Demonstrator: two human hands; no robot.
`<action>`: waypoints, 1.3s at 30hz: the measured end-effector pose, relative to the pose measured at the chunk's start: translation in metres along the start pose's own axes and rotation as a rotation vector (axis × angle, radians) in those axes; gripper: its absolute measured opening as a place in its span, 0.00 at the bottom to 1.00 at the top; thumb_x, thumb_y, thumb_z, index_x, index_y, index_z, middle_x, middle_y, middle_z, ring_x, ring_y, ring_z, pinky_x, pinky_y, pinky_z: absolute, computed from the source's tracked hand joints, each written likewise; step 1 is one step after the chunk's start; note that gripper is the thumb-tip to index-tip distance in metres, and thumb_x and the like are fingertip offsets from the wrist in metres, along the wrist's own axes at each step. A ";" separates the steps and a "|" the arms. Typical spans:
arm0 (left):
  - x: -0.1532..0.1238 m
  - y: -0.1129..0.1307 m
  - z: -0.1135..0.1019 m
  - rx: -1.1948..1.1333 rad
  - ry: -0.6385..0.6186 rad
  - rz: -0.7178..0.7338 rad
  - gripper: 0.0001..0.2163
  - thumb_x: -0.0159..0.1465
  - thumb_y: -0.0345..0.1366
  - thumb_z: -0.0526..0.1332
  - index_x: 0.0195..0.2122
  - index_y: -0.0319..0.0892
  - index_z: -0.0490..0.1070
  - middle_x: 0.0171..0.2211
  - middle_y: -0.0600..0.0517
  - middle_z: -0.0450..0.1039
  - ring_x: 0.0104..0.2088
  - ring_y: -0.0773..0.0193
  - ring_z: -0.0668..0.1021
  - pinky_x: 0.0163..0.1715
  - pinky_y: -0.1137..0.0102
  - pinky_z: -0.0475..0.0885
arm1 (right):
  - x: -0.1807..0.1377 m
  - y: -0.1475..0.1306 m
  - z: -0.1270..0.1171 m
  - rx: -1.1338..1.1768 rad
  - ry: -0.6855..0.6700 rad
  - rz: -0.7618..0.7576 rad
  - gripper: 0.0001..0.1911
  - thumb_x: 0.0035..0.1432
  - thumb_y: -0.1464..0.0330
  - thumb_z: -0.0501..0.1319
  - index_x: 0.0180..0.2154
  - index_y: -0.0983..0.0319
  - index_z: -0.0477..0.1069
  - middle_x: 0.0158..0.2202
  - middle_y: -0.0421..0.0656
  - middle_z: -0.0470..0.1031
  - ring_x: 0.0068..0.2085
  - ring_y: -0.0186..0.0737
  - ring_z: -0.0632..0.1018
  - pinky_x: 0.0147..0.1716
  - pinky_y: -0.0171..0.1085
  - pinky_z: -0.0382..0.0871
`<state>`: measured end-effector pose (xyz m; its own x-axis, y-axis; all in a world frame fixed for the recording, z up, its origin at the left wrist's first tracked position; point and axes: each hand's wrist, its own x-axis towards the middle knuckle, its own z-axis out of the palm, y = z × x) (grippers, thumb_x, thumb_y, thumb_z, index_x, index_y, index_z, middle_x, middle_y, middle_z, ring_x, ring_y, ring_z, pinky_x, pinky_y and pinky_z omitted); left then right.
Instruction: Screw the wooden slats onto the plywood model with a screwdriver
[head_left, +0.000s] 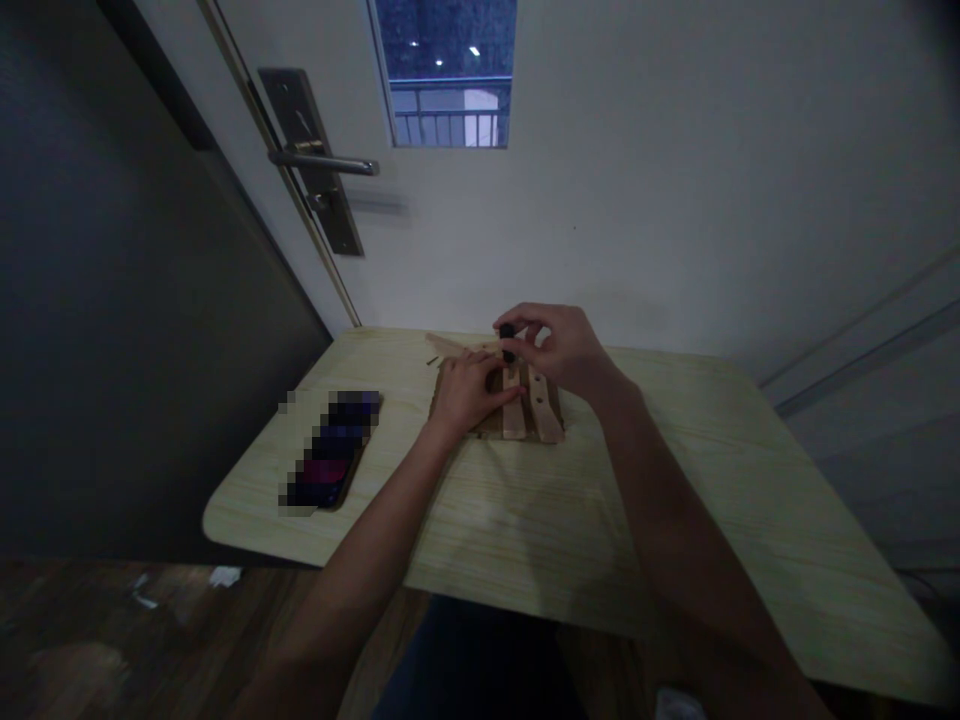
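Head view: white door (675, 150), flat and smooth, bearing a brushed-looking metal lever handle (326, 163). Below it, a pale tabletop (735, 470) with wood-grain streaks and rounded near-left corner. On its middle, a brown, rough-edged base (487, 430), possibly cardboard; well to its left, a slab-shaped phone (334, 455), screen pixelated. Right hand (551, 335): narrow pinch on a dark, roughly cylindrical piece (508, 335), above the base's far side. Left hand (471, 390): laid over the base's left part, thumb at a pale wooden strip (514, 420); cannot tell whether it grips. Right-hand strip (546, 410): bare wood, dark round holes.
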<state>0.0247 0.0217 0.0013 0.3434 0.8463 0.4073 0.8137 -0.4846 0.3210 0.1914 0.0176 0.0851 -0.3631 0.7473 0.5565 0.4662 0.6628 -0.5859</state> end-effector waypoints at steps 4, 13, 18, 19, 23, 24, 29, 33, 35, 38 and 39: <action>0.000 -0.001 0.002 0.008 0.004 0.006 0.19 0.62 0.51 0.68 0.47 0.42 0.79 0.49 0.44 0.79 0.52 0.46 0.77 0.51 0.55 0.70 | 0.000 -0.001 0.001 -0.034 0.044 0.020 0.15 0.52 0.58 0.70 0.29 0.61 0.70 0.25 0.38 0.73 0.27 0.34 0.72 0.29 0.35 0.63; 0.000 -0.002 0.002 -0.011 0.025 0.025 0.17 0.63 0.48 0.68 0.49 0.45 0.78 0.51 0.45 0.79 0.54 0.49 0.76 0.52 0.56 0.70 | 0.000 0.002 0.008 -0.037 0.006 -0.051 0.05 0.59 0.65 0.64 0.35 0.60 0.75 0.28 0.38 0.71 0.30 0.34 0.69 0.34 0.36 0.61; 0.000 -0.002 0.001 -0.010 0.019 0.019 0.16 0.62 0.48 0.69 0.48 0.46 0.79 0.47 0.46 0.80 0.52 0.49 0.77 0.51 0.56 0.70 | 0.001 -0.002 0.005 -0.030 0.000 0.030 0.09 0.61 0.63 0.62 0.33 0.62 0.76 0.24 0.37 0.69 0.27 0.33 0.67 0.30 0.35 0.59; 0.000 -0.001 0.000 -0.011 0.018 0.017 0.16 0.62 0.48 0.69 0.48 0.46 0.79 0.47 0.47 0.80 0.51 0.49 0.77 0.51 0.56 0.70 | 0.001 -0.003 0.004 -0.027 0.008 0.037 0.11 0.62 0.63 0.61 0.33 0.62 0.76 0.24 0.38 0.70 0.26 0.33 0.67 0.29 0.35 0.58; 0.000 0.000 -0.002 -0.017 0.001 0.012 0.17 0.63 0.49 0.68 0.48 0.45 0.79 0.47 0.47 0.80 0.51 0.50 0.77 0.51 0.57 0.69 | 0.000 -0.003 0.001 -0.012 -0.003 0.053 0.12 0.62 0.62 0.60 0.37 0.63 0.78 0.27 0.41 0.74 0.27 0.34 0.69 0.30 0.35 0.60; 0.000 0.001 -0.002 -0.015 -0.002 0.009 0.18 0.63 0.49 0.68 0.48 0.45 0.79 0.47 0.46 0.80 0.51 0.49 0.77 0.51 0.57 0.69 | 0.000 -0.003 0.000 -0.006 -0.020 0.056 0.12 0.61 0.62 0.60 0.37 0.63 0.78 0.28 0.41 0.75 0.27 0.34 0.70 0.30 0.35 0.61; -0.001 0.000 0.000 -0.003 0.008 0.011 0.18 0.63 0.49 0.68 0.47 0.44 0.79 0.49 0.44 0.79 0.53 0.48 0.77 0.51 0.56 0.70 | 0.002 0.002 0.002 -0.019 0.033 0.047 0.13 0.54 0.57 0.67 0.30 0.60 0.72 0.26 0.39 0.72 0.28 0.34 0.68 0.31 0.36 0.61; 0.000 -0.001 0.001 -0.010 0.011 0.009 0.18 0.62 0.50 0.69 0.48 0.45 0.79 0.48 0.45 0.79 0.53 0.48 0.76 0.52 0.56 0.70 | 0.002 0.004 0.007 -0.055 0.191 0.017 0.20 0.51 0.57 0.70 0.26 0.58 0.62 0.26 0.36 0.66 0.28 0.34 0.65 0.31 0.37 0.60; 0.000 -0.001 0.000 -0.014 0.013 0.014 0.18 0.62 0.50 0.69 0.48 0.45 0.78 0.49 0.45 0.79 0.52 0.49 0.76 0.52 0.56 0.70 | 0.000 0.002 0.009 -0.032 0.179 0.035 0.15 0.53 0.60 0.69 0.29 0.58 0.64 0.26 0.35 0.65 0.27 0.33 0.65 0.30 0.36 0.59; 0.000 0.000 0.000 -0.010 0.000 0.017 0.18 0.62 0.49 0.68 0.49 0.45 0.78 0.49 0.46 0.79 0.52 0.49 0.76 0.52 0.56 0.69 | -0.001 -0.001 0.010 -0.029 0.110 0.045 0.07 0.56 0.66 0.64 0.38 0.58 0.70 0.24 0.34 0.64 0.26 0.33 0.66 0.29 0.36 0.59; 0.000 0.000 0.000 -0.005 -0.003 0.016 0.18 0.62 0.49 0.68 0.49 0.45 0.78 0.49 0.46 0.79 0.52 0.49 0.76 0.52 0.56 0.69 | -0.001 -0.001 0.010 -0.040 0.087 0.031 0.06 0.57 0.68 0.63 0.39 0.58 0.71 0.23 0.34 0.64 0.26 0.34 0.66 0.29 0.36 0.59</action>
<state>0.0246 0.0217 0.0015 0.3577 0.8392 0.4097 0.8057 -0.4991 0.3189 0.1834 0.0163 0.0792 -0.2777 0.7592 0.5886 0.5089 0.6360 -0.5802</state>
